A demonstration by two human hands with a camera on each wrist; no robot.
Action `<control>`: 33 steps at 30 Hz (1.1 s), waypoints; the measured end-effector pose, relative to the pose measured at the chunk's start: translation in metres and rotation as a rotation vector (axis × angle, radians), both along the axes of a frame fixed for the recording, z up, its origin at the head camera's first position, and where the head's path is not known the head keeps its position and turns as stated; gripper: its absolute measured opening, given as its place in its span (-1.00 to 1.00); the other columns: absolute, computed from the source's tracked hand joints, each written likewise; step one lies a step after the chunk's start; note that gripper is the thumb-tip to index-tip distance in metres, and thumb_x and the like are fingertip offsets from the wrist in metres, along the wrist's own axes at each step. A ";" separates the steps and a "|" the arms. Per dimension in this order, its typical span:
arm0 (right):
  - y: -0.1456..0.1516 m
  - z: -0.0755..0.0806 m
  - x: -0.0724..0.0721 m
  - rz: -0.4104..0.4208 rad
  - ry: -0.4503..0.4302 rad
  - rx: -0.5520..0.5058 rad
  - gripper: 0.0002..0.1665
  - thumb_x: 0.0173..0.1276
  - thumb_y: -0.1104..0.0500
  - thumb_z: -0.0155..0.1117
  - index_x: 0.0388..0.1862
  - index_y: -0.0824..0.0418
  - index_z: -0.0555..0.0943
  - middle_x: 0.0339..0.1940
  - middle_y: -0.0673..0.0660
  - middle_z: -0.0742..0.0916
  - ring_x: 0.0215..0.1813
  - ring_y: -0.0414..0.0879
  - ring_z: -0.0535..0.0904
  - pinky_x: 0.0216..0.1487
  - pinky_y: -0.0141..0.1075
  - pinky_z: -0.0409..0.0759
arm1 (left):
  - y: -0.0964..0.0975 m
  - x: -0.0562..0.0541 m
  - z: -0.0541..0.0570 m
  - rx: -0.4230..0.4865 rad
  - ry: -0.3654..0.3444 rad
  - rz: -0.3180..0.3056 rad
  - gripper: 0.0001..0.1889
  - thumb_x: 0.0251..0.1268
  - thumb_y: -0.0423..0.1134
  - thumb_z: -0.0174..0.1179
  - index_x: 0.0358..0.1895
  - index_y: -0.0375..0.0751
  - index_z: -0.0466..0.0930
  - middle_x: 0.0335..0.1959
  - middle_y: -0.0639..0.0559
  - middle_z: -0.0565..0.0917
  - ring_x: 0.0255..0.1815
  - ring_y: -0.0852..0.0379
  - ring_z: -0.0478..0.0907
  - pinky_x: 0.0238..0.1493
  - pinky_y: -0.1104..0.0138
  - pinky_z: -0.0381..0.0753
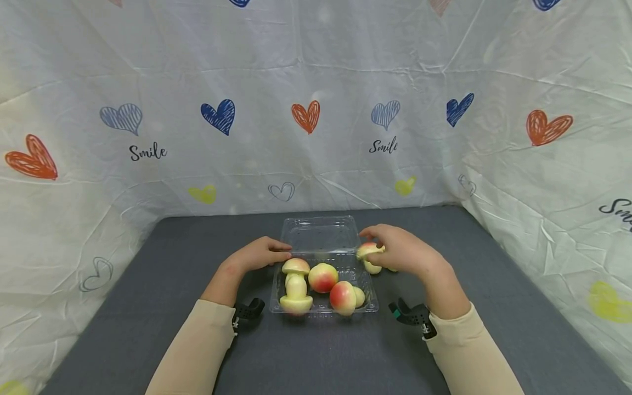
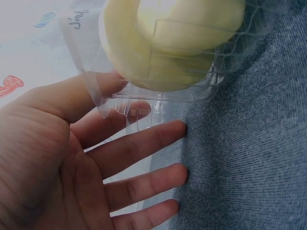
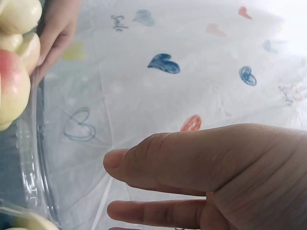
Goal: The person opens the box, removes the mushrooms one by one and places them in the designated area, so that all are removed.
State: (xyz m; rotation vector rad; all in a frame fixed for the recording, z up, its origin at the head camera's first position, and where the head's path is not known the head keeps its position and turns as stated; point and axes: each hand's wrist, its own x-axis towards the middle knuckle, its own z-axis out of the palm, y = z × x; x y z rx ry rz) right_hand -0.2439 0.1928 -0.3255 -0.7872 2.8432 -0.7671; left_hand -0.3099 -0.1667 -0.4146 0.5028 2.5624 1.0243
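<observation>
A clear plastic hinged box (image 1: 317, 303) lies with its lid (image 1: 320, 233) folded back. Inside are several mushrooms with yellow-and-red caps and pale stems, among them a middle one (image 1: 323, 277) and a front right one (image 1: 343, 298). My left hand (image 1: 259, 254) touches the box's left side near the hinge; in the left wrist view its fingers are spread and fairly straight, the thumb against the clear plastic. Just right of the box, my right hand (image 1: 400, 249) is over loose mushrooms (image 1: 369, 250), partly hiding them. The right wrist view shows its thumb and visible fingers extended, nothing between them.
A dark grey cloth (image 1: 173, 307) covers the table. Behind and at both sides hangs a white sheet (image 1: 336, 49) printed with hearts and "Smile". Each wrist wears a black strap (image 1: 249, 309).
</observation>
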 end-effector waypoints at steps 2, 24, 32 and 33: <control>-0.002 0.000 0.000 0.022 0.016 -0.002 -0.42 0.34 0.24 0.30 0.34 0.34 0.55 0.18 0.20 0.67 0.07 0.13 0.63 0.01 -0.05 0.60 | 0.000 0.000 0.000 0.002 -0.001 0.002 -0.47 0.52 0.03 0.22 0.40 -0.17 0.57 0.36 -0.17 0.56 0.12 -0.09 0.64 0.14 0.03 0.65; -0.034 -0.005 0.013 0.121 -0.087 0.128 -0.39 0.30 0.25 0.48 0.34 0.24 0.58 0.15 0.12 0.69 0.05 0.04 0.64 0.04 -0.09 0.66 | 0.001 0.000 0.000 -0.009 0.005 0.000 -0.48 0.54 0.02 0.20 0.40 -0.17 0.56 0.34 -0.17 0.57 0.11 -0.08 0.65 0.14 0.04 0.65; -0.041 -0.013 0.015 0.192 -0.195 0.139 -0.38 0.21 0.32 0.50 0.29 0.22 0.62 0.16 0.11 0.69 0.00 0.02 0.61 -0.04 -0.13 0.63 | 0.001 0.000 0.001 -0.017 0.010 0.000 -0.49 0.54 0.03 0.20 0.40 -0.15 0.57 0.34 -0.15 0.58 0.11 -0.07 0.65 0.13 0.05 0.66; -0.041 -0.015 0.015 0.201 -0.207 0.144 -0.39 0.21 0.32 0.50 0.28 0.21 0.63 0.15 0.10 0.69 0.02 0.04 0.61 -0.04 -0.12 0.63 | 0.001 0.000 0.000 -0.018 0.010 0.001 -0.49 0.54 0.02 0.20 0.40 -0.14 0.57 0.34 -0.14 0.58 0.10 -0.06 0.65 0.12 0.05 0.66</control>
